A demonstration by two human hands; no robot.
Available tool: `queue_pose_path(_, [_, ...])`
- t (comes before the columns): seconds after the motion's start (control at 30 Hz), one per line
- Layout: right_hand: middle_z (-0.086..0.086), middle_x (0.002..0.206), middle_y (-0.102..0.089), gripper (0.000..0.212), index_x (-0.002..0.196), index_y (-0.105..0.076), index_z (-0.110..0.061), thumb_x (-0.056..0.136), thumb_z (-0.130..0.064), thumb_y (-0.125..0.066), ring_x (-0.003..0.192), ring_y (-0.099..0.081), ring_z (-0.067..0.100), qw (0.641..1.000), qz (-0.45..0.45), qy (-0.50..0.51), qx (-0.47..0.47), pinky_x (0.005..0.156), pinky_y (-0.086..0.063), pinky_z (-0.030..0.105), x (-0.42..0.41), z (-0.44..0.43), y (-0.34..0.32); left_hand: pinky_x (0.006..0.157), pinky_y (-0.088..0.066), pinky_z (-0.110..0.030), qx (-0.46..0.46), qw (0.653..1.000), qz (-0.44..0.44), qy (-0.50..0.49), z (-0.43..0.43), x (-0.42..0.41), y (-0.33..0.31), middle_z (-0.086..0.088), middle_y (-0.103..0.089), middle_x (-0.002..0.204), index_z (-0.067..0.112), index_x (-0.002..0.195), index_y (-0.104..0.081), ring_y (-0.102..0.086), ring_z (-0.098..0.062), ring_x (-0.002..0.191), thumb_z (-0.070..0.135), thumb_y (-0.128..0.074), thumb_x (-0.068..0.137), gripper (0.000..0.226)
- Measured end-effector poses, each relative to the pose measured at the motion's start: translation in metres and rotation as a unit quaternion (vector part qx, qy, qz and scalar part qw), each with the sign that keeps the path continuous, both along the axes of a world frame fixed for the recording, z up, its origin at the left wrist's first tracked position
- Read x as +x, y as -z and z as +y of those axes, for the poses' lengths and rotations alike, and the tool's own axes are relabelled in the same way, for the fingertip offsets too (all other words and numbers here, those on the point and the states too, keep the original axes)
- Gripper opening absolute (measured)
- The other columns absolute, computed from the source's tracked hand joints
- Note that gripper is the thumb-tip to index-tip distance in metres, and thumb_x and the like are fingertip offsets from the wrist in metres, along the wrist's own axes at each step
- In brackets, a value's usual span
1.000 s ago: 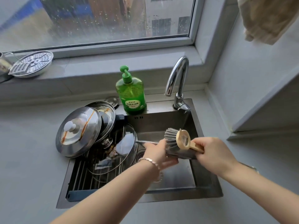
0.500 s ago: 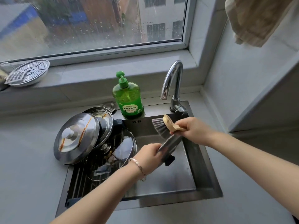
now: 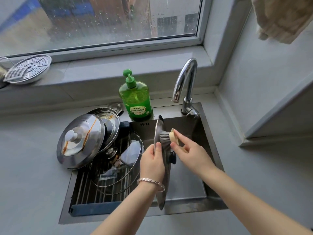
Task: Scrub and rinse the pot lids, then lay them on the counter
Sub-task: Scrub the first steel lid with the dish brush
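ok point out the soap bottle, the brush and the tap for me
soap bottle (image 3: 135, 96): head view, on the green body above the label
brush (image 3: 164, 138): head view, on the grey bristles
tap (image 3: 190, 82): head view, on the upright chrome pipe

A steel lid (image 3: 160, 199) stands on edge, seen almost rim-on. The left hand (image 3: 152, 161) grips it with the thumb (image 3: 158, 147) on its rim. Its black knob (image 3: 172, 157) points toward the right hand (image 3: 191, 153). The right fingers (image 3: 177, 135) hold a grey-bristled brush (image 3: 163, 138), its bristles touching the knob side just above the left thumb. Just left of the left fingers, a glass lid (image 3: 128, 153) lies tilted. Farther left, a large lid (image 3: 81, 141) with a white knob and brown streaks leans over another steel lid (image 3: 110, 118).
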State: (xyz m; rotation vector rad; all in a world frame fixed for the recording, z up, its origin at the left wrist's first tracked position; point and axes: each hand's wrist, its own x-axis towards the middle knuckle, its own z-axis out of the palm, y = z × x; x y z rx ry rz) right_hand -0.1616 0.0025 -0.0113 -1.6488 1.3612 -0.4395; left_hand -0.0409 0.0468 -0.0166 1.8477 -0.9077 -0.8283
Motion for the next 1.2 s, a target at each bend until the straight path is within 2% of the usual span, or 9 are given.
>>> queue_pose_path(0.2, [-0.017,0.102,-0.064,0.04,0.127,-0.055,-0.032,0.088,-0.027,-0.062,0.063,-0.054,-0.011,0.992,-0.121,0.018,-0.032,0.069,-0.044,0.008,0.018,-0.006,-0.011,0.054,-0.031,-0.026,0.007,0.999,-0.036,0.032,0.0,0.01,0.0,0.002,-0.041,0.059,0.012,0.063,-0.041,-0.036,-0.012,0.054,0.012,-0.044,0.096,0.033])
queue_pose_path(0.3, [-0.009,0.115,-0.066,0.042,0.123,-0.06,-0.026,0.083,-0.019,-0.068,0.077,-0.063,0.001,0.989,-0.137,0.033,-0.052,0.081,-0.053,0.022,0.019,-0.023,-0.009,0.053,-0.029,-0.03,-0.001,0.996,-0.062,0.06,0.005,0.012,-0.001,-0.004,-0.041,0.056,0.007,0.063,-0.041,-0.034,-0.015,0.054,0.01,-0.047,0.095,0.032])
queue_pose_path(0.47, [-0.003,0.112,-0.065,0.043,0.124,-0.059,-0.022,0.083,-0.02,-0.068,0.086,-0.062,0.007,0.982,-0.156,0.096,0.039,0.056,-0.046,0.017,0.02,-0.052,-0.007,0.058,-0.034,-0.036,-0.016,0.993,-0.076,0.092,0.007,0.014,-0.002,-0.013,-0.044,0.06,-0.009,0.072,-0.047,-0.038,-0.019,0.057,0.016,-0.049,0.093,0.032])
queue_pose_path(0.6, [-0.015,0.1,-0.065,0.041,0.12,-0.062,-0.029,0.08,-0.024,-0.071,0.084,-0.056,-0.009,0.987,-0.157,0.017,0.02,0.081,-0.041,0.015,0.024,-0.015,-0.005,0.064,-0.041,-0.035,-0.041,0.992,-0.086,0.081,0.006,0.024,0.0,-0.019,-0.06,0.073,-0.007,0.082,-0.058,-0.053,-0.03,0.066,0.028,-0.042,0.081,0.039])
queue_pose_path(0.7, [-0.009,0.106,-0.068,0.042,0.12,-0.062,-0.026,0.08,-0.029,-0.071,0.082,-0.056,-0.004,0.986,-0.142,0.079,0.033,0.075,-0.043,0.017,0.02,-0.041,0.003,0.056,-0.034,-0.033,-0.031,0.986,-0.11,0.122,0.01,0.025,-0.002,-0.013,-0.049,0.061,-0.008,0.075,-0.052,-0.041,-0.023,0.055,0.018,-0.049,0.09,0.03])
queue_pose_path(0.8, [-0.003,0.117,-0.066,0.044,0.123,-0.06,-0.024,0.081,-0.033,-0.07,0.098,-0.057,0.005,0.982,-0.125,0.129,0.053,0.081,-0.043,0.023,0.016,-0.056,0.0,0.053,-0.034,-0.033,-0.026,0.98,-0.111,0.166,0.012,0.026,-0.004,-0.021,-0.051,0.061,-0.009,0.077,-0.053,-0.038,-0.016,0.053,0.019,-0.053,0.089,0.031])
queue_pose_path(0.9, [-0.017,0.11,-0.064,0.043,0.122,-0.061,-0.026,0.08,-0.027,-0.071,0.108,-0.056,-0.001,0.988,-0.145,0.04,0.026,0.096,-0.04,0.02,0.017,-0.022,-0.01,0.056,-0.038,-0.029,-0.033,0.983,-0.103,0.148,0.008,0.034,-0.004,-0.023,-0.057,0.069,-0.009,0.082,-0.057,-0.044,-0.017,0.058,0.022,-0.052,0.085,0.031])
queue_pose_path(1.1, [-0.006,0.101,-0.066,0.043,0.125,-0.06,-0.021,0.083,-0.028,-0.068,0.063,-0.048,-0.006,0.978,-0.143,0.147,0.037,0.062,-0.036,0.012,0.007,-0.055,-0.007,0.048,-0.029,-0.017,-0.051,0.966,-0.16,0.197,0.009,0.028,-0.012,0.003,-0.039,0.05,0.0,0.066,-0.05,-0.038,-0.007,0.048,0.011,-0.058,0.084,0.023])
queue_pose_path(1.2, [-0.007,0.112,-0.067,0.042,0.122,-0.06,-0.021,0.081,-0.023,-0.07,0.096,-0.06,0.001,0.976,-0.187,0.112,0.013,0.087,-0.044,0.019,0.015,-0.024,-0.01,0.053,-0.037,-0.023,-0.061,0.978,-0.11,0.166,0.005,0.031,-0.013,-0.015,-0.055,0.061,-0.003,0.075,-0.059,-0.045,-0.011,0.054,0.02,-0.056,0.078,0.023])
